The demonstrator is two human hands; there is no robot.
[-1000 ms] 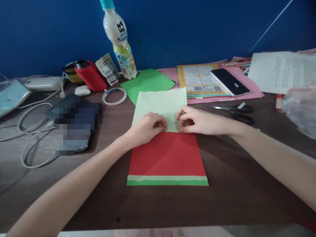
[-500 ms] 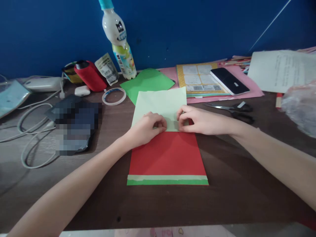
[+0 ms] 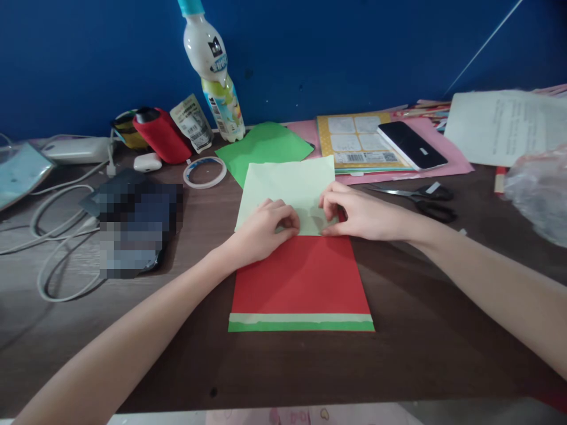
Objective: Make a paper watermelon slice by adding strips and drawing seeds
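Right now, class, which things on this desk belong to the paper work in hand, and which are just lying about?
In hand:
pale green sheet, under the left hand and right hand
red sheet, partly beneath it

Seemingly just lying about:
bottle
phone
plastic bag
scissors and tape roll, untouched, though possibly useful
bright green sheet, likewise

Dim light; soft shadows on the table (image 3: 420, 360); grey sheen leftward; pixelated patch (image 3: 137, 233).

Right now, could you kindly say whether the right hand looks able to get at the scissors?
Probably yes: the scissors lie just beyond the right forearm, with no other object seen covering them, though the right hand would first have to leave the pale green paper.
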